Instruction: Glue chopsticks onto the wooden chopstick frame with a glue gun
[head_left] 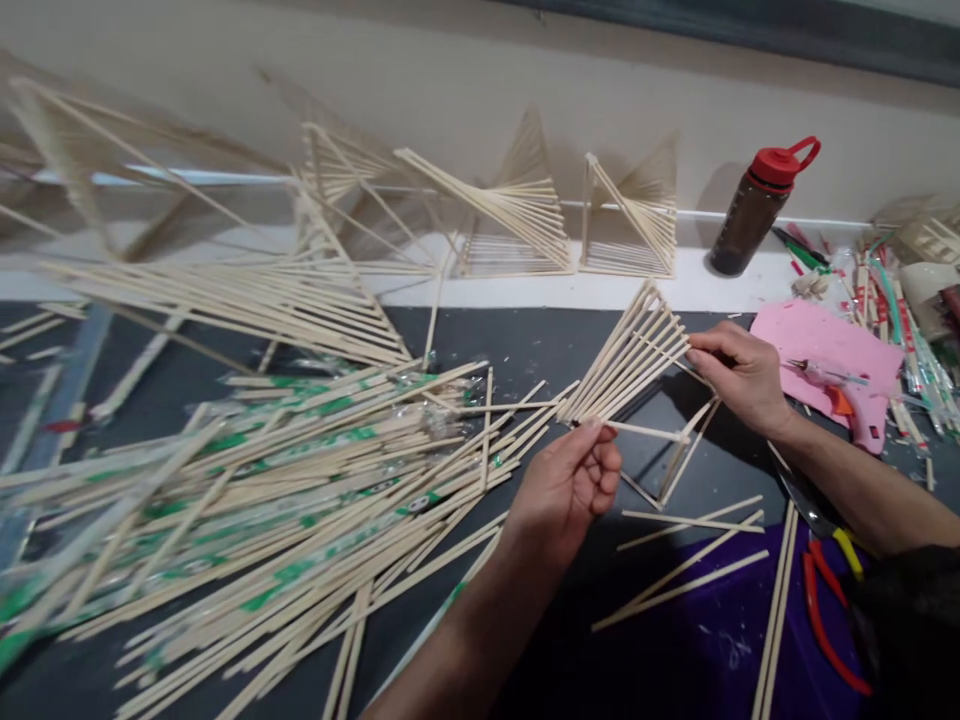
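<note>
A small fan-shaped frame of thin wooden sticks (630, 365) is held between my two hands above the dark table. My left hand (574, 475) pinches its lower left corner between thumb and curled fingers. On the other side, my right hand (739, 372) grips the frame's right edge with thumb and fingertips. Thin sticks at the frame's lower right form an open triangular part. Below the frame lie several loose sticks (690, 570). A pink glue gun (866, 405) rests on a pink sheet (802, 335) to the right of my right hand.
Many loose and wrapped sticks (315, 520) cover the left side. Twisted stick models (517, 215) stand along the wall beside a dark bottle with a red lid (754, 215). Red-handled pliers (825, 610) and scissors (806, 500) lie at the lower right.
</note>
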